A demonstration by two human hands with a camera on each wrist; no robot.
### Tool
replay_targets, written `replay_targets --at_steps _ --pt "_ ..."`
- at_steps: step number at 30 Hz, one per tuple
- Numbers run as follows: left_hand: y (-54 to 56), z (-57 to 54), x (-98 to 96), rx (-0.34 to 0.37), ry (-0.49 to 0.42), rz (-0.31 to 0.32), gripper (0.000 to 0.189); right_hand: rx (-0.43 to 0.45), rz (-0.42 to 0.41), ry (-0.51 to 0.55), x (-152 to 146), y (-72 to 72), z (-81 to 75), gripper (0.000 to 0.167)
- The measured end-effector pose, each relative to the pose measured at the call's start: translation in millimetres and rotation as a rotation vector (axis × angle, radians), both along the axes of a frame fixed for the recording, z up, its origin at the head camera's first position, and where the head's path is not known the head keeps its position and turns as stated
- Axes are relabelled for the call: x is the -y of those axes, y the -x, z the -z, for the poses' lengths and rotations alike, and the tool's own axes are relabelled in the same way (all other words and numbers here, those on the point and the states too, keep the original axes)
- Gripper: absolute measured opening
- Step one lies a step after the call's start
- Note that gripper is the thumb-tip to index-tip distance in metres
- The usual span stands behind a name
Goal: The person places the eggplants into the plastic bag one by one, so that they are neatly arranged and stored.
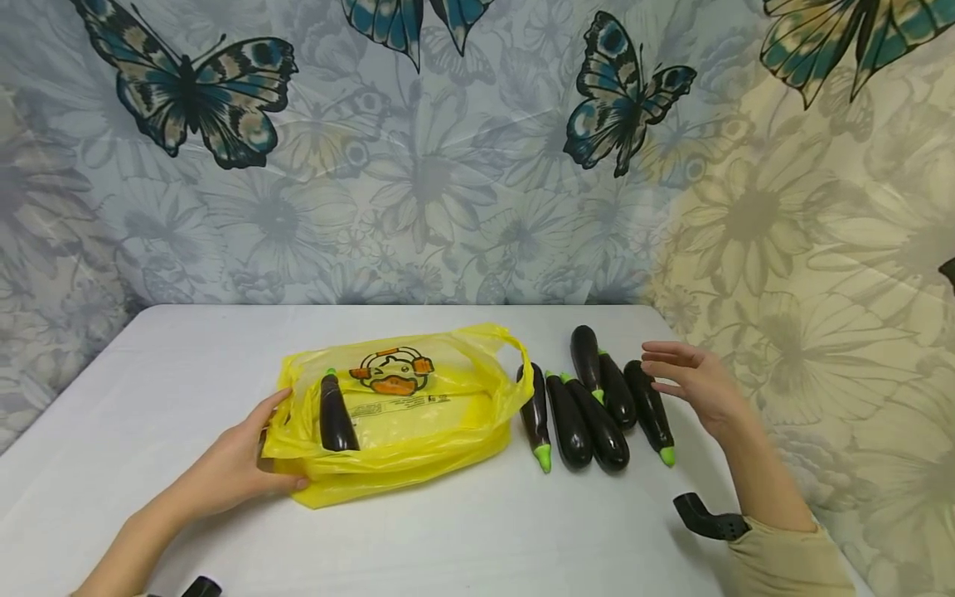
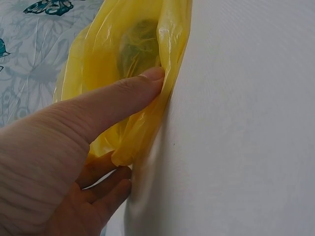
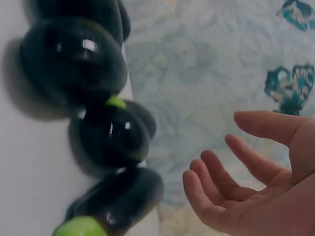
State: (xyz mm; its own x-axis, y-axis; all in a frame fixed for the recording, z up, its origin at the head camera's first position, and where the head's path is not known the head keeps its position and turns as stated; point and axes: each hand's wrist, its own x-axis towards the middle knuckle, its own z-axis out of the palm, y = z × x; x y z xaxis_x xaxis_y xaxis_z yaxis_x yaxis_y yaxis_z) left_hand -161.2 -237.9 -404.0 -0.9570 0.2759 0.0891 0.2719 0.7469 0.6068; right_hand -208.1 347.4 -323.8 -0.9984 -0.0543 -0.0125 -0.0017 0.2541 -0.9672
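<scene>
A yellow plastic bag (image 1: pixel 448 431) with a cartoon duck print lies on its side, its handles to the right. One dark eggplant (image 1: pixel 337 414) with a green tip shows inside its left part. My left hand (image 1: pixel 231 468) grips the bag's left end; in the left wrist view the thumb (image 2: pixel 123 96) presses on the plastic from one side, the other fingers beyond it. Several glossy eggplants (image 1: pixel 570 423) lie just right of the bag. My right hand (image 1: pixel 701 381) is beside the rightmost eggplant (image 1: pixel 649 406), fingers spread and holding nothing in the right wrist view.
A white-covered table (image 1: pixel 149 373) bears everything. Behind it and at the right hangs a floral cloth (image 1: pixel 433 207) with butterfly prints. A black wrist mount (image 1: pixel 709 518) sits at my right forearm, low over the table.
</scene>
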Motion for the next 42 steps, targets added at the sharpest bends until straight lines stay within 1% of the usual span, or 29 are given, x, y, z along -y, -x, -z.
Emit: replay_targets --at_steps 5,11,18,26,32,35,39,42 --pt "-1.3 -0.3 0.2 0.005 -0.008 -0.008 0.129 0.035 0.029 -0.059 -15.4 4.1 4.7 0.03" --pt "-3.1 1.5 0.2 0.002 -0.015 -0.011 0.129 0.068 0.013 -0.056 -22.9 10.5 11.7 0.034" --pt "-3.3 6.2 -0.8 -0.003 -0.031 -0.008 0.128 0.125 -0.013 0.013 -29.4 9.9 18.2 0.03" --pt "-0.8 3.5 -0.5 0.008 -0.009 -0.01 0.13 0.199 -0.035 0.131 -38.6 12.6 20.7 0.026" --pt "1.0 2.6 0.5 -0.018 -0.007 -0.002 0.129 0.26 -0.027 0.193 -43.8 13.8 26.5 0.028" --pt "1.0 2.7 0.4 -0.014 -0.003 -0.003 0.129 0.278 -0.018 0.166 -44.2 15.3 31.0 0.032" --pt "-0.1 2.1 0.0 0.005 -0.002 -0.007 0.129 0.286 -0.009 0.104 -43.0 16.5 35.3 0.044" --pt "0.2 0.8 -0.6 0.008 -0.004 -0.003 0.129 0.288 -0.008 0.101 -43.7 16.2 36.9 0.046"
